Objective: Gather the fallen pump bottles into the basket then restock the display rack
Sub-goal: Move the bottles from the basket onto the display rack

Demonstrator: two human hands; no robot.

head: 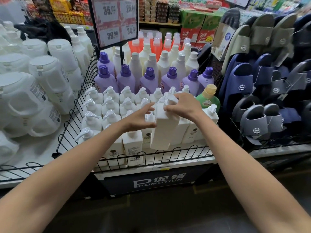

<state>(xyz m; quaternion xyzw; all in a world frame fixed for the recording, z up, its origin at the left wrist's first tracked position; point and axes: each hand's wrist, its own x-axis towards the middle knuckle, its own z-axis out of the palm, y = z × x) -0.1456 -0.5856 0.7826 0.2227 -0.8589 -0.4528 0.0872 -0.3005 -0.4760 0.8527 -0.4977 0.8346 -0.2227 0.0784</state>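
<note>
A white pump bottle (164, 126) hangs tilted above the front rows of the display rack (151, 156), a black wire-fenced shelf. My right hand (184, 105) grips its pump top from above. To the bottle's left, my left hand (140, 117) has its fingers spread and touches the bottle's side. Several white pump bottles (109, 105) stand upright in rows inside the rack. No basket is in view.
Purple-capped bottles (149, 79) and white, orange bottles fill the rack's back. A green bottle (207, 98) stands at its right edge. Large white jugs (48, 78) sit on the left shelf, hanging slippers (249, 81) on the right. A price sign (115, 21) stands above.
</note>
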